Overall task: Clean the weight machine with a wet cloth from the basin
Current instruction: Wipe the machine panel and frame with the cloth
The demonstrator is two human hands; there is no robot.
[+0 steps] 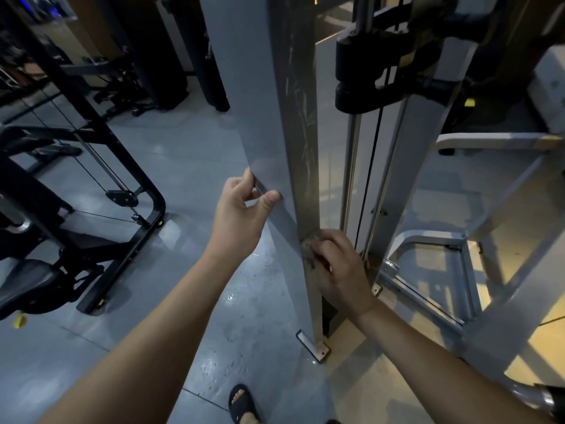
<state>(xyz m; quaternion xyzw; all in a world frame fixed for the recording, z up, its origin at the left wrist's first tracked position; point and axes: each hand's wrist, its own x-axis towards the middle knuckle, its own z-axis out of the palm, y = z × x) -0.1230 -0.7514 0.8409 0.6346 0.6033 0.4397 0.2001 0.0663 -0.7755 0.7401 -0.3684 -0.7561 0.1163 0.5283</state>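
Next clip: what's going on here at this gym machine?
A person is wiping down a weight machine. The left hand grips the edge of the grey upright, with the fingers curled round the edge and the thumb on the flat face. The right hand holds a small bunched cloth and presses it against the upright's narrow, scuffed front face, low down and not far above its foot plate. Streaky marks show on that face higher up.

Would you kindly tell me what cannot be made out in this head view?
- The cloth: mostly hidden under the right hand; wetness unclear.
- The basin: nowhere in frame.
- Fingertips of the left hand: behind the machine's upright.
- The upright's top: cut by the upper edge.
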